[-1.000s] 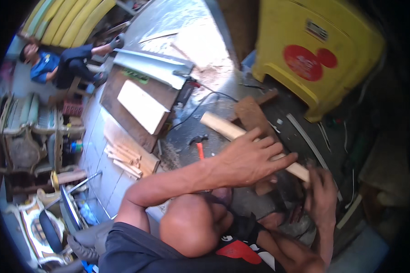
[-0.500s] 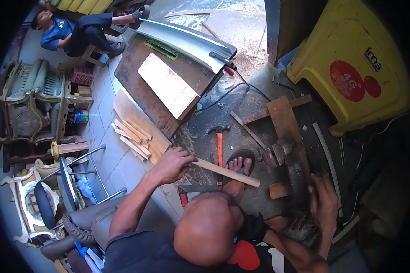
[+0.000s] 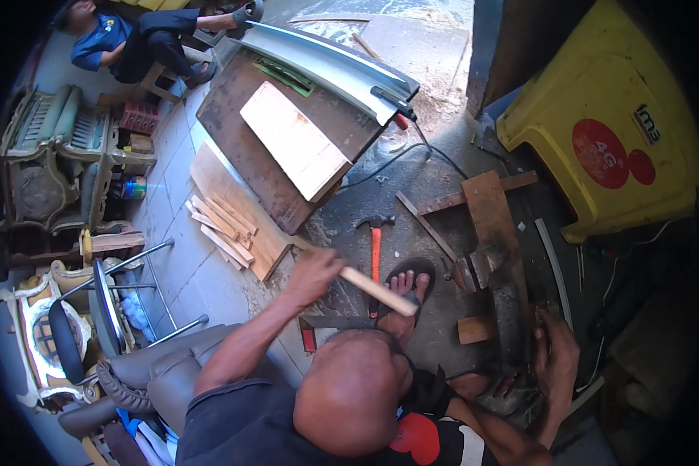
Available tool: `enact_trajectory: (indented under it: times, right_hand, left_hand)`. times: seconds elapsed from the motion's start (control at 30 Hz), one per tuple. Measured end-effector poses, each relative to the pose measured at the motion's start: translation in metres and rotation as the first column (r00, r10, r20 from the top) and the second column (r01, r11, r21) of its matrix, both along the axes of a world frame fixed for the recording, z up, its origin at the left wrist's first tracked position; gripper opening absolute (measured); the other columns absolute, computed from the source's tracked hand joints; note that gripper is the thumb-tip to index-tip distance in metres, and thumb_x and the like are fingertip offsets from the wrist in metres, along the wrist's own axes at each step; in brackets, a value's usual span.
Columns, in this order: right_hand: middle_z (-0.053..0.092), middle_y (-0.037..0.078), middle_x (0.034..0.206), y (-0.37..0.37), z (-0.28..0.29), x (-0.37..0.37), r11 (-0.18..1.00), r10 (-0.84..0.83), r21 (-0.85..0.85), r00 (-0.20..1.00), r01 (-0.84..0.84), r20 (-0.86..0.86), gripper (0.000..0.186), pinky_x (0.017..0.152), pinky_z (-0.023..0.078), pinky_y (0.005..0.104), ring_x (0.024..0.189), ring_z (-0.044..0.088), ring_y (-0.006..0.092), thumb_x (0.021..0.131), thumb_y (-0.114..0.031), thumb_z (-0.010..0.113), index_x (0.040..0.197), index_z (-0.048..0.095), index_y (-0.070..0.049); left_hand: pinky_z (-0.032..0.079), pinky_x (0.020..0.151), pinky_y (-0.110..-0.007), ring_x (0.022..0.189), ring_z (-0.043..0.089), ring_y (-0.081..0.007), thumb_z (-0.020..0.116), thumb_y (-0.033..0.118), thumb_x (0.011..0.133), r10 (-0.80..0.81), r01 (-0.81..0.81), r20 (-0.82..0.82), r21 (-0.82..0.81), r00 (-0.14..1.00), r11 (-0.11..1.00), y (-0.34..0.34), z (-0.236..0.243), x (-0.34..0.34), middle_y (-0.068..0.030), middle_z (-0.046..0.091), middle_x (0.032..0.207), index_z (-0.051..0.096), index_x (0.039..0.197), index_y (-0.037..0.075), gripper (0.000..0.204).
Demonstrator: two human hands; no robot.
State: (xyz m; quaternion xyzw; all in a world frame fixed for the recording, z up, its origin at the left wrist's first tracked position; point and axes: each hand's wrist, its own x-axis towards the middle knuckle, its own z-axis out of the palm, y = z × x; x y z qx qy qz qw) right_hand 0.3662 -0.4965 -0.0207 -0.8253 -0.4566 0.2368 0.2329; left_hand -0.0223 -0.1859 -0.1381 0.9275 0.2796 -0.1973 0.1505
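Note:
My left hand [image 3: 318, 276] is closed around a pale wooden strip [image 3: 377, 290], slightly blurred, held over the floor with its end above my sandalled foot [image 3: 408, 286]. At the right, beside a dark metal bench vise [image 3: 509, 318], is my right hand [image 3: 558, 357]; its fingers are loosely bent and apart, and I see nothing held in them. Whether the fingertips touch the vise is unclear. A claw hammer [image 3: 376, 248] with an orange handle lies just beyond the strip. Near my left wrist, a handsaw [image 3: 309, 335] with a red grip lies on the floor.
Several thin wood strips [image 3: 221, 225] lie on a wide board [image 3: 268, 264] at the left. A low brown table [image 3: 225, 128] carries a pale plank [image 3: 291, 144]. A yellow plastic stool [image 3: 544, 140] lies tipped at the right. A seated person [image 3: 136, 50] is at the far left.
My left hand has moved right and slightly up with the wooden strip, whose free end has shifted left. My right hand has moved slightly, its fingers more bent. The view has shifted a little.

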Motion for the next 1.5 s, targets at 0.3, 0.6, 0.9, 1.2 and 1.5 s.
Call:
enact_trajectory:
  times: [0.3, 0.6, 0.9, 1.2, 1.5]
  right_hand:
    - [0.070, 0.021, 0.112, 0.010, -0.014, 0.008, 0.997, 0.019, 0.072, 0.997, -0.014, -0.077, 0.035, 0.087, 0.054, 0.0460, 0.102, 0.068, 0.0423, 0.093, 0.000, 0.066, 0.128, 0.067, -0.003]
    - [0.065, 0.012, 0.090, -0.024, -0.016, -0.001, 0.984, 0.073, 0.164, 0.997, -0.071, -0.012, 0.032, 0.074, 0.055, 0.0444, 0.084, 0.067, 0.0345, 0.086, -0.006, 0.074, 0.118, 0.070, -0.005]
    - [0.065, 0.014, 0.092, -0.026, -0.035, -0.023, 0.943, 0.255, 0.250, 0.958, -0.217, -0.131, 0.032, 0.076, 0.055, 0.0454, 0.086, 0.067, 0.0348, 0.086, -0.008, 0.068, 0.117, 0.069, -0.003]
    - [0.064, 0.015, 0.106, 0.034, -0.008, -0.031, 0.766, 0.392, 0.584, 0.915, -0.268, -0.094, 0.050, 0.081, 0.054, 0.0431, 0.097, 0.065, 0.0335, 0.083, -0.011, 0.070, 0.132, 0.061, -0.004]
    - [0.050, 0.019, 0.135, 0.057, 0.036, -0.016, 0.752, -0.003, 0.657, 0.997, 0.053, -0.077, 0.067, 0.096, 0.052, 0.0443, 0.117, 0.058, 0.0394, 0.085, -0.021, 0.080, 0.145, 0.053, -0.011]
  left_hand:
    - [0.056, 0.081, -0.043, 0.095, 0.068, -0.0350, 0.067, 0.014, 0.098, 0.396, -0.272, 0.186, -0.471, 0.899, 0.839, -0.039, 0.063, -0.006, -0.0217, 0.071, 0.108, 0.074, 0.116, 0.003, 0.022]
    - [0.058, 0.079, -0.041, 0.093, 0.070, -0.0325, 0.069, 0.015, 0.096, 0.093, -0.573, -0.569, -0.819, 0.817, 0.021, -0.133, 0.017, -0.004, -0.0199, 0.072, 0.108, 0.073, 0.115, 0.002, 0.023]
    - [0.059, 0.076, -0.038, 0.092, 0.072, -0.0300, 0.072, 0.016, 0.094, 0.097, -0.637, -0.634, -0.771, 0.767, 0.002, -0.089, 0.038, 0.018, -0.0180, 0.073, 0.107, 0.071, 0.114, 0.000, 0.025]
    - [0.060, 0.074, -0.036, 0.090, 0.074, -0.0275, 0.074, 0.017, 0.093, 0.103, -0.484, -0.511, -0.851, 0.854, -0.203, 0.009, 0.123, 0.086, -0.0162, 0.074, 0.107, 0.070, 0.113, -0.002, 0.028]
    - [0.052, 0.086, -0.034, 0.086, 0.067, -0.0154, 0.069, 0.006, 0.088, 0.029, 0.639, 0.737, -0.605, 0.676, 0.475, -0.060, 0.154, 0.306, -0.0064, 0.069, 0.104, 0.067, 0.117, 0.006, 0.029]
